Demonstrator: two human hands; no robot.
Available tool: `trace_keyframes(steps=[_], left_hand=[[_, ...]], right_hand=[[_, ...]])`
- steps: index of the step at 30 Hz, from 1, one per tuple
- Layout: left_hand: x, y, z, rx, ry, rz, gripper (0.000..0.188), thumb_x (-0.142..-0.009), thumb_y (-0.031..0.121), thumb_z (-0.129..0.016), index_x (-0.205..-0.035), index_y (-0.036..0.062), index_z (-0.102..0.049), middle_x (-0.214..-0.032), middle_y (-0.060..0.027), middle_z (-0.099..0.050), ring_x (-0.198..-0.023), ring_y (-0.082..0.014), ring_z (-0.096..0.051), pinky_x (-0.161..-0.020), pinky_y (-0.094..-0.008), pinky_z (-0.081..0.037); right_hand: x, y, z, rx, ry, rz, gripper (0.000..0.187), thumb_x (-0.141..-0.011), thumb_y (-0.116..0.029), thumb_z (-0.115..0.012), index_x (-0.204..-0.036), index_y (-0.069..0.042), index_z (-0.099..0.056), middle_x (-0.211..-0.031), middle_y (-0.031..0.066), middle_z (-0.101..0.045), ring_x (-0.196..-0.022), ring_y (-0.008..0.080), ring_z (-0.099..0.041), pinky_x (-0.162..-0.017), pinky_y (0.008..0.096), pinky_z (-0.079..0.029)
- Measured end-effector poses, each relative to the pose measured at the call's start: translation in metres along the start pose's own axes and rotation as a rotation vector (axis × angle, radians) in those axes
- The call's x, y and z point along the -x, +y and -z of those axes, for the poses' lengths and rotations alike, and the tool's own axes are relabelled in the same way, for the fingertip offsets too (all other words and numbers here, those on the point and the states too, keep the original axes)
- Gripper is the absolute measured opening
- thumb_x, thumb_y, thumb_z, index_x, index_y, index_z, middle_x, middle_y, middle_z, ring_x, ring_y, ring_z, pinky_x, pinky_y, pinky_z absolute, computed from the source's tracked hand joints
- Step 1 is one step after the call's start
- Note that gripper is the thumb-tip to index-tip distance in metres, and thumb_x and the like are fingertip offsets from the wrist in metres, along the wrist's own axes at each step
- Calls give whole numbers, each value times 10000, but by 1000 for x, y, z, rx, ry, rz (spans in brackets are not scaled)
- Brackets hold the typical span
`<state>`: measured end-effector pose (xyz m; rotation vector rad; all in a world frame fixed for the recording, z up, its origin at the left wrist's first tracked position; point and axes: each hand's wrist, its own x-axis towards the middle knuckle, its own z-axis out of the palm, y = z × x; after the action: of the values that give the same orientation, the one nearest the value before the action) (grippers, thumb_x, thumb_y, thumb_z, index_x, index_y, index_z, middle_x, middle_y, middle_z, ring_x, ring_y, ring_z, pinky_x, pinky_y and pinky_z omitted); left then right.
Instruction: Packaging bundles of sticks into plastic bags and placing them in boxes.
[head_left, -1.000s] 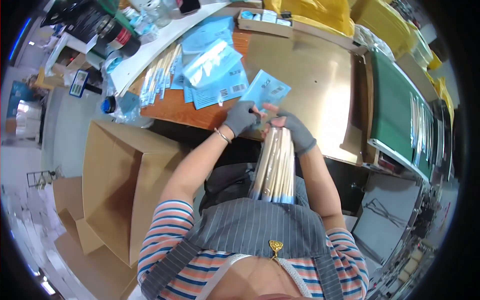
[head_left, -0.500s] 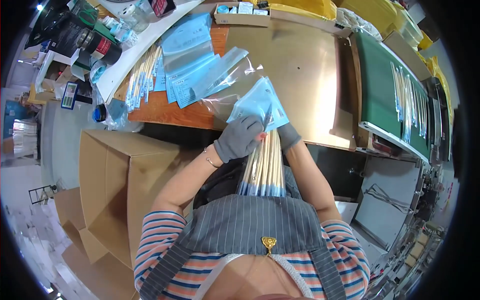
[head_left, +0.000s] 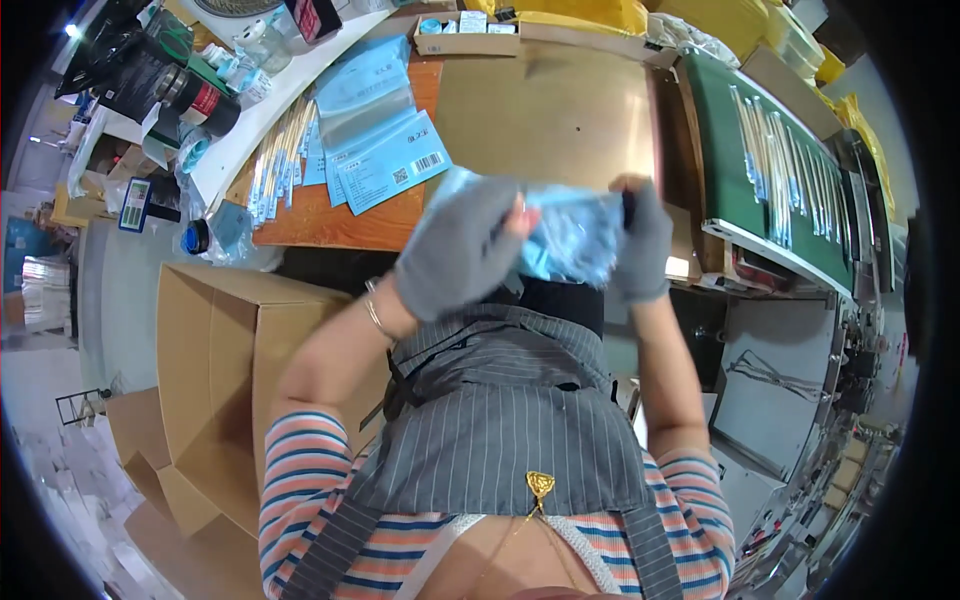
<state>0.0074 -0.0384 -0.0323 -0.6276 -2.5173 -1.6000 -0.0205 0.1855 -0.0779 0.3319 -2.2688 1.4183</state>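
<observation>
A crumpled blue and clear plastic bag point(head_left: 572, 235) is stretched sideways between my hands, just beyond the apron. My left hand point(head_left: 462, 245), in a grey glove with bare fingertips, is closed on its left end. On the right end, my gloved right hand point(head_left: 643, 240) is closed too. Both hands are somewhat blurred, and whether anything is inside the bag I cannot tell. Beyond my left hand, a stack of flat blue printed bags point(head_left: 385, 165) lies on the wooden tabletop point(head_left: 330, 228). Thin sticks with blue and white ends point(head_left: 285, 150) lie left of the stack.
On the right, a green surface point(head_left: 715, 120) with a pale edge carries several slim packs of sticks point(head_left: 785, 165). An open cardboard box point(head_left: 205, 370) stands to my left. A black bottle point(head_left: 198, 97) and a small carton of boxes point(head_left: 468, 38) are at the back.
The bundle of sticks under my hands is out of sight. My hands have moved apart, with the bag pulled out between them. The loose clear-ended bag on top of the stack is gone.
</observation>
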Motion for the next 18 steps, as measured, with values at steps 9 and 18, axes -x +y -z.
trace_keyframes(steps=[9, 18], left_hand=[[-79, 6, 73, -415, -113, -197, 275, -856, 224, -604, -727, 0, -512, -594, -105, -485, -546, -152, -449, -530, -325, -377], [5, -35, -28, 1687, -391, 415, 641, -910, 545, -413, -1374, 103, -393, -1303, -97, -512, -1066, -221, -563, -924, -407, -458]], right_hand=[[-101, -70, 34, 42, -399, -108, 58, -867, -54, -513, -900, -52, -561, -708, 17, -563, -540, 78, -528, -450, 220, -409], [-52, -117, 10, 16, -577, 417, 132, -819, -23, -473, -859, -24, -599, -764, 107, -598, -665, 235, -580, -656, 313, -474]])
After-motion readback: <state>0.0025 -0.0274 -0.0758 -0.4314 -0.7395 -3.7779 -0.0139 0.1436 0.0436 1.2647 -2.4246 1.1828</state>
